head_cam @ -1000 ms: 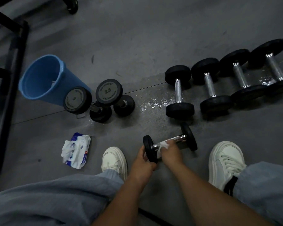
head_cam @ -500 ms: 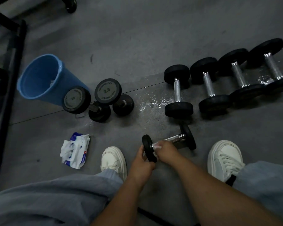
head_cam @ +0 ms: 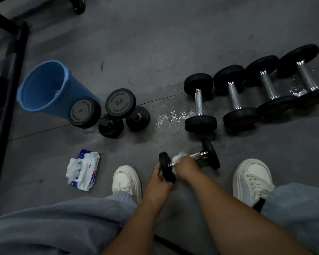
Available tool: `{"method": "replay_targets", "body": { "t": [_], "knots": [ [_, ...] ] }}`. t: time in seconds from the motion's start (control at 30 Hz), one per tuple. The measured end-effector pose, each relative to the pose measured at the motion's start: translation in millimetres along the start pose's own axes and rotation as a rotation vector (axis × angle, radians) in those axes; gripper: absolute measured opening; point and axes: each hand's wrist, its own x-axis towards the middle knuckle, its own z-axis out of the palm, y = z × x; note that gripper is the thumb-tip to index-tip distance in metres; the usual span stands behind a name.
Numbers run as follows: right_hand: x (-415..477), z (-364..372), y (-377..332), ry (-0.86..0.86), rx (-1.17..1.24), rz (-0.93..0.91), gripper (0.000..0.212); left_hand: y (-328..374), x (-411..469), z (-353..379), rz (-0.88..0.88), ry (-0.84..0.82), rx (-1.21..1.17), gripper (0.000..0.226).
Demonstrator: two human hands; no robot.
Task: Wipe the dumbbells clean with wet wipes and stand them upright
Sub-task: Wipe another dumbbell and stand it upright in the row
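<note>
My left hand (head_cam: 157,181) is curling round the near head of one small dumbbell (head_cam: 210,153). My right hand (head_cam: 187,167) is clutching a white wet wipe (head_cam: 178,157) against its chrome handle, just beside that head. The dumbbell is lying on its side between my two white shoes (head_cam: 127,181), slanting away to the right.

Counting outward, four more dumbbells (head_cam: 200,103) are lying in a row beyond it on the right, side by side. Two dumbbells (head_cam: 121,103) are standing on end to the left, marked 5 and 2.5. That is making seven in all. One blue bucket (head_cam: 44,85) is standing just behind the upright pair. One opened pack of wipes (head_cam: 83,170) is lying near my left shoe.

Everything is sitting on a grey floor (head_cam: 155,52), which is glistening with a wet patch (head_cam: 171,116) beside the row. A black metal frame (head_cam: 7,70) is running along the left edge.
</note>
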Motion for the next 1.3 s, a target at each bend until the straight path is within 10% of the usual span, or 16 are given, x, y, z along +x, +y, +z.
{"method": "replay_targets", "body": {
  "t": [0.3,0.53,0.8,1.0,1.1,1.3],
  "knots": [
    [-2,-2,47,0.072,0.586,0.42,0.023,-13,23,8,-0.118,0.101,-0.001,0.011],
    [-3,2,46,0.269,0.806,0.318,0.023,-13,49,15,-0.566,0.053,-0.449,0.063],
    [6,-6,30,0.315,0.831,0.262,0.021,-20,90,17,-0.662,-0.042,-0.818,0.092],
    [1,-9,9,0.483,0.009,-0.208,0.03,-28,111,13,-0.619,-0.028,-0.72,0.082],
    [4,-2,15,0.272,-0.316,-0.334,0.053,-28,113,10,-0.588,-0.067,-0.658,0.079],
    [-1,1,32,0.329,-0.302,-0.353,0.064,-7,113,9,-0.584,-0.009,-0.638,0.051]
  ]
}}
